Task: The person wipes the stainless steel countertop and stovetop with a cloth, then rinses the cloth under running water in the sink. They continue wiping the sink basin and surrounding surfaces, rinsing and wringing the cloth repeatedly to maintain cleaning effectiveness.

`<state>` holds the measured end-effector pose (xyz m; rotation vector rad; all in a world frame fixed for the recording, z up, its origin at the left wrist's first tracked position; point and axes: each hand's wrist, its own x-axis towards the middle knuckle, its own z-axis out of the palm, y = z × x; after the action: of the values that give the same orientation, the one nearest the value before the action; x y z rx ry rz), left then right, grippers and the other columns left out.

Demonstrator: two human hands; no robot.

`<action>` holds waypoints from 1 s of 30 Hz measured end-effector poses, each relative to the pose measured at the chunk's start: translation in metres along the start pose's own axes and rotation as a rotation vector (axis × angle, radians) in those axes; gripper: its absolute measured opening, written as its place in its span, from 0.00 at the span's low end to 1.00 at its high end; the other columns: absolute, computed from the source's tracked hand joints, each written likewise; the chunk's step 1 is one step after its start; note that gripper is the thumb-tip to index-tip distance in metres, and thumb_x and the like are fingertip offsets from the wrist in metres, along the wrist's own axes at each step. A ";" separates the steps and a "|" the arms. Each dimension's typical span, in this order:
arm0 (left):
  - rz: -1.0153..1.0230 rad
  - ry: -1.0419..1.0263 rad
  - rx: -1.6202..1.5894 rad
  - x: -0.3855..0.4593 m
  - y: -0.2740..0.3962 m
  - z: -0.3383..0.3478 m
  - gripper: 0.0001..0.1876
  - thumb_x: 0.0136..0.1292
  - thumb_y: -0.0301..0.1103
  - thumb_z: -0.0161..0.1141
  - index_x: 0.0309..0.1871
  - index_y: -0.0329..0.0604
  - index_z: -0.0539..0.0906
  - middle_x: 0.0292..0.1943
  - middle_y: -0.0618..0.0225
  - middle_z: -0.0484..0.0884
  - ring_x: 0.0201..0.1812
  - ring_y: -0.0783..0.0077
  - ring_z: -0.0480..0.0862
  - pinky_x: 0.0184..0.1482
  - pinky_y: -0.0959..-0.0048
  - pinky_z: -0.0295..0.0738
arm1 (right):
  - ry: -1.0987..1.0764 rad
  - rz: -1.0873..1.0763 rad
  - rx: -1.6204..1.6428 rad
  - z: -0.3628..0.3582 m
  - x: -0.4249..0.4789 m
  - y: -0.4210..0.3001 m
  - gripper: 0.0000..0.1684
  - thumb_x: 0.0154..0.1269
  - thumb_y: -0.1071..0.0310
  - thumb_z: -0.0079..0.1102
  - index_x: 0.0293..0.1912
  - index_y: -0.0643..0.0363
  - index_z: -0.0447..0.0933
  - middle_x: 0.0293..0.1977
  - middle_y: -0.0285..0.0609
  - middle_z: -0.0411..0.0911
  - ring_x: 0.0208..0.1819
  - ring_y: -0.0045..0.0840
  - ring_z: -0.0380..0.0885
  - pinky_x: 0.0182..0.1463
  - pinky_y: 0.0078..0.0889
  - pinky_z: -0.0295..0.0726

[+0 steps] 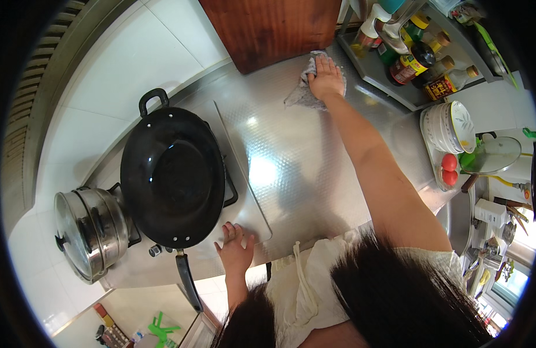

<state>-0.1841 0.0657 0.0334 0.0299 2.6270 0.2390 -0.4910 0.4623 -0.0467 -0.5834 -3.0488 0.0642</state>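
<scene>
My right hand (328, 80) lies flat, palm down, on a grey cloth (303, 92) at the back of the stainless steel counter (289, 174), close to the lower edge of a dark red wooden board (281, 30). My left hand (236, 252) rests with spread fingers on the steel surface of the gas stove (250, 217) at its front corner and holds nothing. Just left of that hand, a black wok (172, 178) sits over a burner, its long handle (188, 278) reaching past the counter's front edge.
A steel steamer pot (96, 230) with a glass lid stands left of the wok. Bottles (409, 65) fill a grey rack (376, 82) at the back right. Stacked bowls (446, 126) and two tomatoes (449, 162) are at the right, near the sink (459, 217).
</scene>
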 end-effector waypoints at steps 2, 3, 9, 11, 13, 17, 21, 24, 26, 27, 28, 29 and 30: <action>0.009 0.002 0.021 0.001 -0.001 0.001 0.30 0.61 0.50 0.53 0.62 0.41 0.71 0.68 0.55 0.62 0.71 0.56 0.58 0.62 0.32 0.52 | 0.020 0.058 0.013 -0.003 -0.001 0.008 0.37 0.68 0.48 0.34 0.72 0.50 0.46 0.73 0.32 0.43 0.74 0.28 0.39 0.74 0.34 0.39; 0.014 0.003 0.032 0.002 -0.001 0.001 0.30 0.61 0.50 0.53 0.61 0.41 0.71 0.68 0.54 0.62 0.71 0.56 0.58 0.61 0.32 0.52 | 0.031 0.088 0.019 -0.005 -0.003 0.011 0.37 0.68 0.49 0.34 0.72 0.50 0.47 0.73 0.33 0.43 0.74 0.28 0.40 0.74 0.34 0.40; 0.029 0.044 0.074 0.001 0.003 0.004 0.30 0.61 0.52 0.52 0.60 0.38 0.71 0.67 0.50 0.63 0.69 0.53 0.60 0.60 0.33 0.54 | 0.042 0.113 0.020 -0.008 -0.040 -0.009 0.36 0.68 0.50 0.34 0.71 0.54 0.49 0.73 0.38 0.43 0.74 0.33 0.40 0.74 0.37 0.40; 0.031 0.033 0.075 0.003 0.005 0.003 0.31 0.61 0.53 0.52 0.59 0.37 0.71 0.67 0.48 0.62 0.69 0.52 0.60 0.60 0.33 0.54 | -0.001 -0.054 0.020 -0.012 -0.064 -0.018 0.36 0.68 0.50 0.35 0.71 0.55 0.49 0.73 0.39 0.43 0.74 0.33 0.40 0.74 0.37 0.40; 0.023 0.025 0.080 0.004 0.007 0.002 0.31 0.61 0.53 0.52 0.59 0.36 0.71 0.66 0.48 0.62 0.69 0.51 0.60 0.60 0.33 0.54 | -0.020 -0.192 0.048 -0.013 -0.071 -0.021 0.36 0.68 0.50 0.36 0.71 0.56 0.49 0.73 0.39 0.43 0.74 0.33 0.40 0.74 0.37 0.40; 0.012 0.001 0.102 0.005 0.007 0.004 0.32 0.62 0.53 0.52 0.59 0.33 0.71 0.67 0.47 0.62 0.69 0.49 0.59 0.61 0.33 0.54 | -0.012 -0.323 0.091 -0.010 -0.048 -0.009 0.37 0.68 0.50 0.37 0.71 0.55 0.49 0.73 0.38 0.42 0.74 0.30 0.39 0.75 0.35 0.39; -0.019 -0.035 0.115 0.007 0.017 -0.002 0.32 0.62 0.53 0.51 0.59 0.31 0.71 0.67 0.45 0.61 0.69 0.48 0.59 0.61 0.33 0.54 | -0.003 -0.198 0.072 -0.005 -0.006 0.004 0.37 0.68 0.48 0.34 0.71 0.54 0.49 0.73 0.36 0.42 0.74 0.28 0.39 0.75 0.34 0.38; -0.033 -0.028 0.135 0.006 0.018 0.000 0.33 0.63 0.53 0.51 0.60 0.31 0.70 0.67 0.44 0.60 0.69 0.48 0.58 0.61 0.34 0.54 | 0.005 -0.081 0.080 -0.005 0.013 0.013 0.37 0.68 0.47 0.34 0.71 0.54 0.48 0.73 0.36 0.42 0.74 0.28 0.39 0.75 0.33 0.38; -0.032 -0.033 0.140 0.006 0.017 0.001 0.33 0.63 0.53 0.51 0.60 0.31 0.70 0.67 0.44 0.60 0.70 0.48 0.58 0.61 0.34 0.53 | 0.020 -0.004 0.078 -0.002 0.019 0.019 0.38 0.68 0.47 0.33 0.71 0.54 0.48 0.73 0.36 0.42 0.74 0.28 0.40 0.75 0.33 0.38; -0.030 -0.035 0.141 0.006 0.018 0.001 0.33 0.63 0.53 0.51 0.60 0.31 0.70 0.67 0.44 0.60 0.70 0.48 0.58 0.61 0.34 0.53 | 0.032 0.039 0.072 -0.003 0.021 0.023 0.38 0.68 0.46 0.33 0.71 0.55 0.47 0.73 0.37 0.42 0.74 0.29 0.40 0.74 0.33 0.38; -0.032 -0.035 0.142 0.006 0.018 0.001 0.33 0.63 0.53 0.51 0.60 0.30 0.70 0.67 0.43 0.60 0.70 0.48 0.58 0.61 0.34 0.53 | 0.045 0.082 0.066 -0.002 0.023 0.026 0.38 0.68 0.46 0.33 0.71 0.55 0.47 0.73 0.37 0.42 0.74 0.29 0.41 0.74 0.33 0.38; -0.034 -0.035 0.144 0.007 0.018 0.001 0.33 0.63 0.53 0.51 0.60 0.30 0.70 0.67 0.43 0.60 0.70 0.48 0.58 0.61 0.34 0.53 | 0.047 0.128 0.091 -0.001 0.023 0.029 0.39 0.67 0.46 0.33 0.71 0.56 0.47 0.73 0.38 0.43 0.74 0.30 0.41 0.74 0.34 0.39; -0.036 -0.035 0.143 0.007 0.019 0.001 0.34 0.63 0.53 0.51 0.60 0.30 0.70 0.67 0.43 0.60 0.70 0.49 0.58 0.62 0.34 0.53 | 0.050 0.171 0.113 -0.001 0.024 0.032 0.39 0.67 0.46 0.34 0.71 0.57 0.47 0.73 0.40 0.43 0.74 0.30 0.42 0.74 0.34 0.40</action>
<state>-0.1897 0.0849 0.0325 0.0347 2.6026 0.0380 -0.5012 0.5010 -0.0465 -0.8217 -2.9165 0.2222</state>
